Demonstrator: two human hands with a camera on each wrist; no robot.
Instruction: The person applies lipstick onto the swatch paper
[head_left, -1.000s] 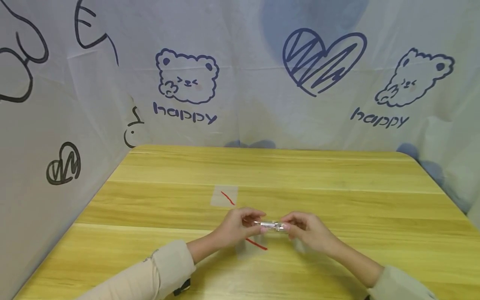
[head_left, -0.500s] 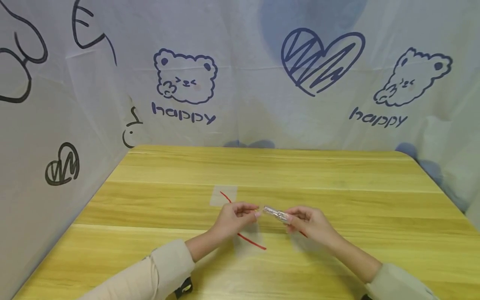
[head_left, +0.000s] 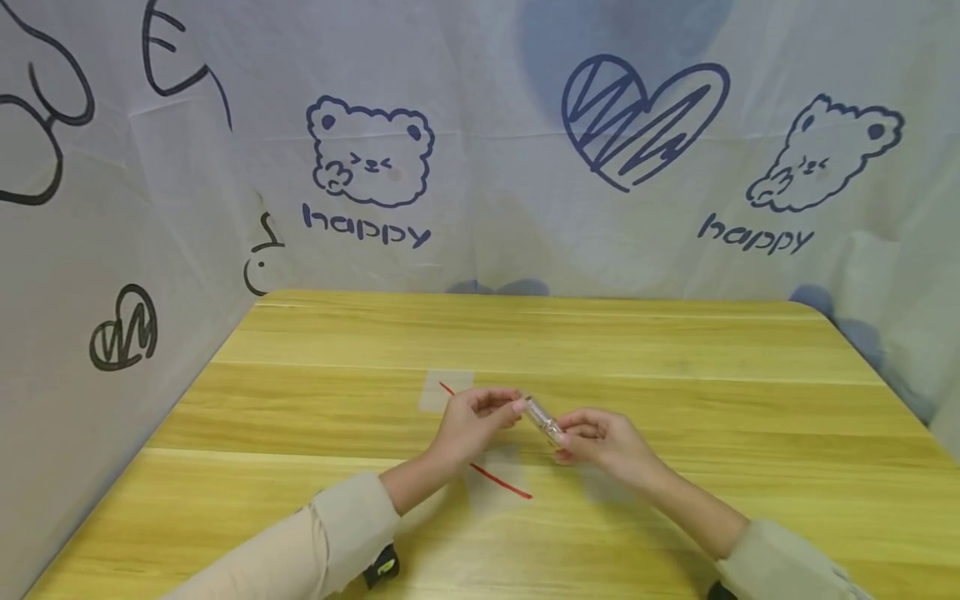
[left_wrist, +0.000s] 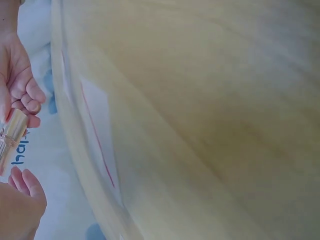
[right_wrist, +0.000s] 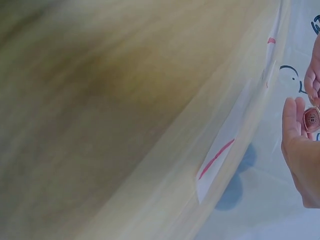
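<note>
A small, shiny tube with a clear part and a gold part (head_left: pixel 543 418), which looks like a lipstick, is held slantwise above the table. My right hand (head_left: pixel 611 446) pinches its lower end between thumb and fingers. At the upper end, the thumb and fingertips of my left hand (head_left: pixel 468 429) meet the tip and seem to pinch it; the contact is partly hidden. In the left wrist view the lipstick (left_wrist: pixel 14 131) shows at the left edge between both hands. A round pinkish base of the lipstick (right_wrist: pixel 311 120) faces the right wrist camera.
A wooden table (head_left: pixel 675 350) spans the view, with white hangings with drawings behind it. Pale paper patches with red lines lie on it, one further back (head_left: pixel 435 396) and one (head_left: pixel 498 483) under the hands. Black wrist straps (head_left: pixel 384 567) show below the sleeves.
Both hands held the lipstick level at first. My left hand then came off its end, and the right hand tilted it. Both hands have since moved up slightly, the left meeting the tip again.
</note>
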